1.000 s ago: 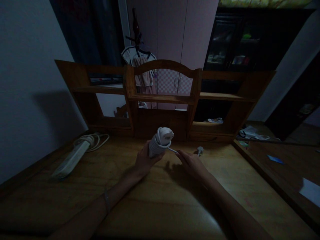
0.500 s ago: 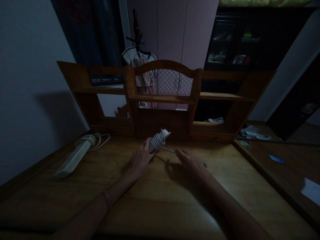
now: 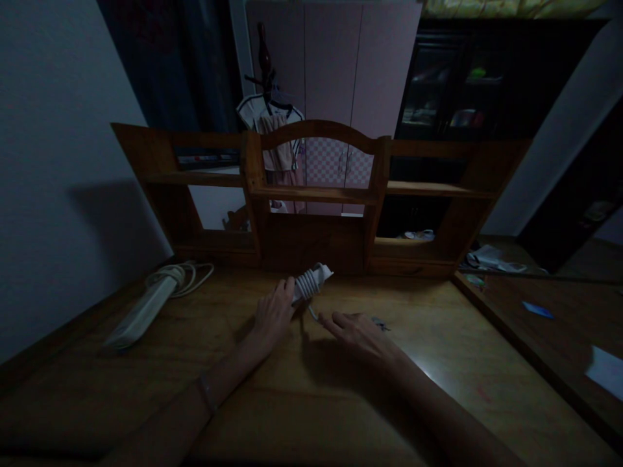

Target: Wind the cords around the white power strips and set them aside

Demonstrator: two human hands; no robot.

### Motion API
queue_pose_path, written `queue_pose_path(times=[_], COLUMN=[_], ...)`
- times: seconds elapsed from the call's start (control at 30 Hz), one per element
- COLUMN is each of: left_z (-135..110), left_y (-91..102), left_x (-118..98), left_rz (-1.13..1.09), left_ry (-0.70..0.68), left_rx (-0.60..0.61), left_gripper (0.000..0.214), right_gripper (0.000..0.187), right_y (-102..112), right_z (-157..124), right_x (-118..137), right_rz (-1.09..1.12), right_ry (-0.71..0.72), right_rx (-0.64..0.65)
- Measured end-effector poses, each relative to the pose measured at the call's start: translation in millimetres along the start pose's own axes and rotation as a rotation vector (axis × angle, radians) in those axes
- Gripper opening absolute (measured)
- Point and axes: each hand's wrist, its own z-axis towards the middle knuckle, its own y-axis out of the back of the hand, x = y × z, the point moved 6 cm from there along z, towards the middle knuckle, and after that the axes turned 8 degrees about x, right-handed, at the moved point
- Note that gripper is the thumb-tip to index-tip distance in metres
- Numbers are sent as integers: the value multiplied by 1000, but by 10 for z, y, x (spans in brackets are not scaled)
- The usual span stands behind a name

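My left hand point(image 3: 276, 312) is closed round the near end of a white oblong device point(image 3: 325, 272), whose exact kind I cannot make out. Several turns of grey-white cable point(image 3: 306, 285) are wound round its middle. The device tilts up and away to the right, above the desk. From the coil a short length of cable runs down to my right hand point(image 3: 353, 327), which pinches it between thumb and fingertips. Just beyond the right hand, a small grey item point(image 3: 379, 322) lies on the desk, partly hidden and too dark to name.
A white power strip point(image 3: 141, 312) with its looped cord point(image 3: 187, 279) lies at the left on the wooden desk point(image 3: 272, 402). A wooden shelf unit point(image 3: 316, 192) stands along the back. To the right, a lower surface holds a blue card point(image 3: 538, 310) and white paper point(image 3: 606, 370).
My right hand has moved left and nearer to me, bringing the cable below the coil. The wound device has dipped slightly, and the small grey item shows more.
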Motion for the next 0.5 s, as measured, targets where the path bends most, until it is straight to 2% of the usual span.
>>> queue_pose_path(times=[0.13, 0.27, 0.37, 0.5], left_z=[-48, -74, -147, -249], left_y=[27, 50, 61, 46], left_x=[-177, -329, -458, -591], left_rz=[69, 45, -9, -36], left_ry=[-122, -236, -349, -451], left_rx=[9, 27, 32, 64], left_gripper=[39, 32, 38, 41], right_gripper=[40, 30, 22, 12], right_y=[104, 295, 414, 503], right_z=[-48, -159, -231, -277], right_x=[54, -14, -27, -19], right_rz=[-50, -150, -235, -262], right_ry=[60, 54, 86, 118], right_rx=[-84, -251, -368, -443])
